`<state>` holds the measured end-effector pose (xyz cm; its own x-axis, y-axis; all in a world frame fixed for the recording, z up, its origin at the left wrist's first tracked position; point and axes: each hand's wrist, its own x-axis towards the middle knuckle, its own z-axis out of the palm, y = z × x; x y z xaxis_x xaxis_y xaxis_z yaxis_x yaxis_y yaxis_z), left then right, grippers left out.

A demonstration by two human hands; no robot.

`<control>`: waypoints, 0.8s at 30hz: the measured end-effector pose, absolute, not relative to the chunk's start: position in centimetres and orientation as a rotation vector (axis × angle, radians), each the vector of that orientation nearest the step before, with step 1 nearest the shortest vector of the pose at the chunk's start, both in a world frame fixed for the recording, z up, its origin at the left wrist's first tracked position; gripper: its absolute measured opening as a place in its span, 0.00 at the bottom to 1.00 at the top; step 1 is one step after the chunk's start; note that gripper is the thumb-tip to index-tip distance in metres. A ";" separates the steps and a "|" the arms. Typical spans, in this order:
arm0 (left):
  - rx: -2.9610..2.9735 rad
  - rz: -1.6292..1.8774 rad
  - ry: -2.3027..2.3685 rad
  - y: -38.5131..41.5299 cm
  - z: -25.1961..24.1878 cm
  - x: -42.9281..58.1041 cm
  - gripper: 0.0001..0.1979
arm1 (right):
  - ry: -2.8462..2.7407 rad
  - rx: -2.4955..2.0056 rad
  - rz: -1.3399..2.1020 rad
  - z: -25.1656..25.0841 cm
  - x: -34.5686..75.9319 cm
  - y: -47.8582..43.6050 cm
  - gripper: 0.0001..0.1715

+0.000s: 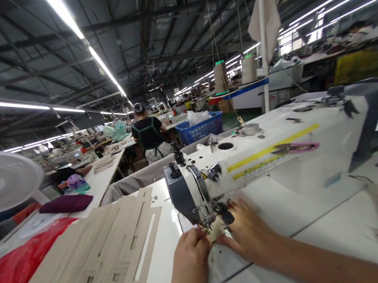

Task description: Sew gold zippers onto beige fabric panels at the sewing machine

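Observation:
A white sewing machine [268, 154] stands across the white table, its needle area just beyond my hands. A small cream fabric piece [216, 229] lies under the presser foot. My left hand [190, 253] is at its left side, thumb and fingers pinched together on the piece's edge. My right hand [245, 227] rests on the right of the piece, thumb pointing left and fingers reaching behind the needle area, partly hidden by a black part of the machine. Its thumb and fingers are apart around the cream piece, pressing it to the machine bed.
Beige cut panels [109, 251] lie in overlapping rows at the left, beside red plastic [28, 272]. A white fan [1, 182] stands at the far left. Thread cones [220, 77] are behind the machine. Farther back, a person [150, 135] sits near a blue basket [200, 128].

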<state>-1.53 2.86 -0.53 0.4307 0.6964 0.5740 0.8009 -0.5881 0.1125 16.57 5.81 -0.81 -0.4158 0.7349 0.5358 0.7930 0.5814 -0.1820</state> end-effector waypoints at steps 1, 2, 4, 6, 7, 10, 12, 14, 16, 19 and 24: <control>-2.504 -0.877 -1.335 2.7 -0.3 -1.6 0.08 | -2.230 -1.262 -0.179 -0.8 16.7 5.5 0.18; -2.507 -0.878 -1.343 2.5 0.0 -1.6 0.08 | -2.231 -1.306 -0.214 -0.8 16.7 5.0 0.19; -2.521 -0.881 -1.335 2.1 0.4 -1.6 0.07 | -2.207 -1.353 -0.308 -1.1 16.9 3.4 0.19; -2.540 -0.882 -1.304 1.9 0.6 -1.6 0.07 | -2.180 -1.284 -0.446 -1.5 17.3 1.6 0.24; -2.548 -0.881 -1.291 1.8 0.6 -1.6 0.07 | -2.175 -1.201 -0.527 -1.7 17.6 0.8 0.27; -2.568 -0.880 -1.266 1.9 0.4 -1.6 0.07 | -2.249 -0.936 -0.707 -2.2 18.9 -0.8 0.35; -2.595 -0.878 -1.239 2.1 0.3 -1.7 0.07 | -2.298 -0.842 -0.781 -2.5 19.6 -1.0 0.33; -2.624 -0.869 -1.215 2.2 0.3 -1.9 0.07 | -2.325 -0.818 -0.819 -2.9 19.9 -1.0 0.25; -2.647 -0.853 -1.217 2.3 0.3 -2.0 0.07 | -2.320 -0.827 -0.833 -3.5 19.8 -1.0 0.18; -2.659 -0.835 -1.228 2.4 0.3 -2.1 0.09 | -2.323 -0.844 -0.829 -4.4 19.3 -1.2 0.16; -2.662 -0.856 -1.213 2.6 0.0 -2.1 0.10 | -2.311 -0.873 -0.810 -4.5 18.9 -1.5 0.15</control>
<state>-2.13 2.59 -0.01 0.5266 0.6674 0.5266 0.7198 -0.6796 0.1415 18.89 -1.53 -4.49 -0.6476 0.3934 0.6526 0.7147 0.6105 0.3413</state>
